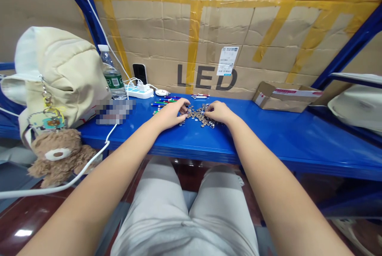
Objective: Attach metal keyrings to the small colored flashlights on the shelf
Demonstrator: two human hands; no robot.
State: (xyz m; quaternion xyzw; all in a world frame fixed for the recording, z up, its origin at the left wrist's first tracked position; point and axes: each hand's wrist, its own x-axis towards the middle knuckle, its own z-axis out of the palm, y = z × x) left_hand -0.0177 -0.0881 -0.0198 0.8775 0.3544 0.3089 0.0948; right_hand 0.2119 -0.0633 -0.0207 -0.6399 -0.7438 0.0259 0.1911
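Observation:
A loose pile of small round silver metal pieces (198, 116) lies on the blue steel shelf (268, 140), spread between my hands. My left hand (173, 113) rests at the pile's left side, its fingertips reaching in among the pieces. My right hand (216, 112) lies on the right side, fingers curled down onto the pile. Whether either hand pinches a piece is hidden by the fingers. Beyond my left hand lie several coloured pens (165, 101).
A white power strip (140, 91) with cables, a water bottle (112, 75), a cream bag (59, 73) and a brown teddy bear (58, 156) crowd the left. A pixelated patch (115, 111) covers something there. A flattened cardboard box (283, 97) lies right; a taped cardboard wall rises behind.

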